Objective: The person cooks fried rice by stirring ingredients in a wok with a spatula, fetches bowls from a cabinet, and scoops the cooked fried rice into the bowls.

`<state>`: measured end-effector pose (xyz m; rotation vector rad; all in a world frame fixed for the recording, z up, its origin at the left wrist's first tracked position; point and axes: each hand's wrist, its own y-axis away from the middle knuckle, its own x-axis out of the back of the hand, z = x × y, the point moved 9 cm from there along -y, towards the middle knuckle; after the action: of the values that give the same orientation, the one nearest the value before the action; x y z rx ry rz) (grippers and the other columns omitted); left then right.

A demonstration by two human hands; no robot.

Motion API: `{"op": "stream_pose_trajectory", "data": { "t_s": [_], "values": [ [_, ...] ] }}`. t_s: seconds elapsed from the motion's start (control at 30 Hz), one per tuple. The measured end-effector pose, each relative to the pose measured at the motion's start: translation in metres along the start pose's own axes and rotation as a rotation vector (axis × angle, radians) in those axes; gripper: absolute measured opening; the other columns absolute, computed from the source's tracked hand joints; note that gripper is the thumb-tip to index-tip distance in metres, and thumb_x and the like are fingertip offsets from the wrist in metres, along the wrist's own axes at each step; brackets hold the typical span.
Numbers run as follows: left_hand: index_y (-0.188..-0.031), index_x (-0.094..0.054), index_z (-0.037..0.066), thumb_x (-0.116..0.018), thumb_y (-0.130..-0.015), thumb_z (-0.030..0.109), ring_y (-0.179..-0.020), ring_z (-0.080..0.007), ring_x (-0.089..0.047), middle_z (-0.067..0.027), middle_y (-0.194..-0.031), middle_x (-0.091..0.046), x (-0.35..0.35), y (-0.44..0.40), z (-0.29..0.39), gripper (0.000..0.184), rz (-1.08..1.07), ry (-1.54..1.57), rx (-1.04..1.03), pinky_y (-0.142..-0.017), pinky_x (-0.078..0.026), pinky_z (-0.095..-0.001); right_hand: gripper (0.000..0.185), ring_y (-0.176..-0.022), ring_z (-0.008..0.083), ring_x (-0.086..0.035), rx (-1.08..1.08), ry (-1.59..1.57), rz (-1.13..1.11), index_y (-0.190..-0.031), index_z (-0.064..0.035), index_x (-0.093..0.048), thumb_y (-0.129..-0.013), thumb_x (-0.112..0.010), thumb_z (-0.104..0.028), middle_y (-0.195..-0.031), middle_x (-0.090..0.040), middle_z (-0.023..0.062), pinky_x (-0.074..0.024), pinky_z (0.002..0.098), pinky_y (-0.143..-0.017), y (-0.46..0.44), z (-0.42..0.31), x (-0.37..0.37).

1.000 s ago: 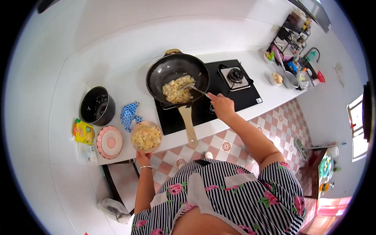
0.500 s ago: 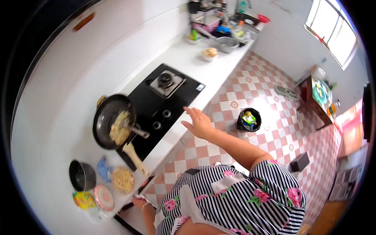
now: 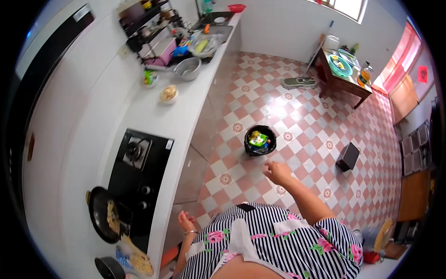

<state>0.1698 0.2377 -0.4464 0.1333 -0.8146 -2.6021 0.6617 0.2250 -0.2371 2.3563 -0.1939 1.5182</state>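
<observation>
My right hand [image 3: 278,173] is held over the tiled floor, its fingers loosely bent and apart, with nothing in them. Just beyond it stands a black-lined trash bin [image 3: 260,148] with green and yellow wrappers inside; the hand does not touch it. My left hand [image 3: 186,220] is beside the counter's front edge, fingers spread and holding nothing, a bracelet at the wrist. On the black gas stove [image 3: 139,179], a dark frying pan [image 3: 99,211] holds pale yellowish food [image 3: 113,217]. Its light wooden handle [image 3: 132,245] points toward the counter's front.
Below the pan are a dark pot [image 3: 109,268] and a plate of pale food [image 3: 141,265]. Farther along the white counter [image 3: 160,116] stand a heaped bowl [image 3: 168,94], a metal basin [image 3: 188,69] and a sink. A small wooden table [image 3: 346,83] and a dark box [image 3: 348,157] stand on the floor.
My view has turned right, away from the stove. My right hand has left the stove's front edge for the open floor. My left hand has come up from below the counter edge.
</observation>
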Motion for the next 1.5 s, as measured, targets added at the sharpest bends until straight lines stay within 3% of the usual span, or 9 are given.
{"op": "stream_pose_trajectory", "data": {
  "t_s": [0.23,0.43,0.53,0.63,0.77,0.9,1.13,1.33,1.5],
  "values": [
    [-0.111,-0.05,0.013,-0.046,-0.09,0.036,-0.052,-0.0122,-0.05,-0.0036,-0.092,-0.056,-0.14,-0.068,0.019,0.031,-0.257,-0.248,0.005,-0.039,-0.039,-0.0232,0.042,-0.091,0.031,-0.061,-0.418,-0.103,-0.079,-0.109,-0.008,-0.06,-0.078,-0.062,-0.036,-0.096,-0.065,0.0153,-0.0482,0.0401,-0.078,0.008,0.144,-0.071],
    [-0.109,-0.049,0.01,-0.046,-0.092,0.033,-0.049,-0.0101,-0.05,-0.0046,-0.09,-0.055,-0.323,-0.104,0.026,0.028,-0.617,-0.392,0.018,-0.036,-0.038,-0.0217,0.042,-0.088,0.03,-0.063,-1.092,-0.559,0.148,-0.107,-0.0052,-0.062,-0.079,-0.059,-0.036,-0.094,-0.066,0.0165,-0.0478,0.0379,-0.079,0.179,0.311,-0.202],
    [-0.113,-0.048,0.01,-0.045,-0.092,0.034,-0.055,-0.0095,-0.051,-0.0039,-0.095,-0.055,-0.437,-0.066,0.044,0.031,-0.801,-0.441,-0.034,-0.042,-0.041,-0.0215,0.033,-0.058,0.0166,-0.061,-1.421,-0.651,0.084,-0.102,-0.0043,-0.062,-0.083,-0.058,-0.032,-0.077,-0.065,0.0083,-0.0483,0.0324,-0.053,0.306,0.337,-0.245],
    [-0.114,-0.048,0.011,-0.044,-0.093,0.034,-0.058,-0.0091,-0.052,-0.0032,-0.097,-0.055,-0.532,-0.006,0.044,0.032,-0.924,-0.476,-0.049,-0.045,-0.042,-0.0208,0.028,-0.053,0.0147,-0.058,-1.73,-0.917,0.318,-0.092,-0.0048,-0.061,-0.085,-0.055,-0.032,-0.072,-0.063,0.006,-0.0446,0.0321,-0.046,0.384,0.309,-0.254],
    [-0.115,-0.049,0.012,-0.044,-0.092,0.034,-0.055,-0.01,-0.051,-0.0031,-0.097,-0.055,-0.632,0.086,0.003,0.032,-1.089,-0.595,-0.037,-0.043,-0.04,-0.021,0.027,-0.053,0.0142,-0.057,-1.745,-1.208,0.385,-0.088,-0.0084,-0.059,-0.087,-0.052,-0.035,-0.07,-0.061,0.0045,-0.0421,0.0321,-0.043,0.412,0.285,-0.298],
    [-0.109,-0.05,0.012,-0.046,-0.092,0.035,-0.053,-0.0103,-0.051,-0.0024,-0.088,-0.056,-0.707,0.138,-0.066,0.029,-1.274,-0.768,-0.045,-0.041,-0.04,-0.0215,0.024,-0.052,0.0152,-0.057,-1.714,-1.289,0.041,-0.085,-0.0082,-0.06,-0.085,-0.054,-0.032,-0.068,-0.061,0.0055,-0.043,0.0354,-0.044,0.404,0.297,-0.33],
    [-0.1,-0.055,0.008,-0.053,-0.088,0.031,-0.05,-0.0193,-0.055,-0.0058,-0.076,-0.057,-0.741,0.159,-0.19,0.027,-1.276,-1.847,-0.076,-0.041,-0.043,-0.0326,0.025,-0.062,0.0128,-0.06,-1.563,-1.24,0.613,-0.1,-0.005,-0.058,-0.086,-0.056,-0.025,-0.075,-0.063,0.0056,-0.0461,0.0262,-0.049,0.389,0.498,-0.182],
    [-0.1,-0.061,0.001,-0.056,-0.085,0.024,-0.067,-0.0198,-0.061,-0.0104,-0.08,-0.063,-0.877,0.235,-0.236,0.028,-1.364,-1.792,-0.178,-0.055,-0.05,-0.0322,0.033,-0.07,0.0149,-0.06,-1.356,-1.138,0.791,-0.112,0.0015,-0.053,-0.087,-0.056,-0.018,-0.086,-0.064,0.0083,-0.0507,0.0272,-0.061,0.361,0.648,-0.025],
    [-0.102,-0.061,0.0,-0.057,-0.085,0.026,-0.077,-0.0233,-0.064,-0.0148,-0.088,-0.066,-1.025,0.359,-0.296,0.031,-1.211,-1.771,-0.425,-0.065,-0.052,-0.0349,0.028,-0.065,0.0131,-0.059,-1.448,-1.247,0.956,-0.106,0.0014,-0.057,-0.087,-0.055,-0.02,-0.079,-0.063,0.008,-0.0483,0.0268,-0.056,0.435,0.743,-0.046]
  ]
}}
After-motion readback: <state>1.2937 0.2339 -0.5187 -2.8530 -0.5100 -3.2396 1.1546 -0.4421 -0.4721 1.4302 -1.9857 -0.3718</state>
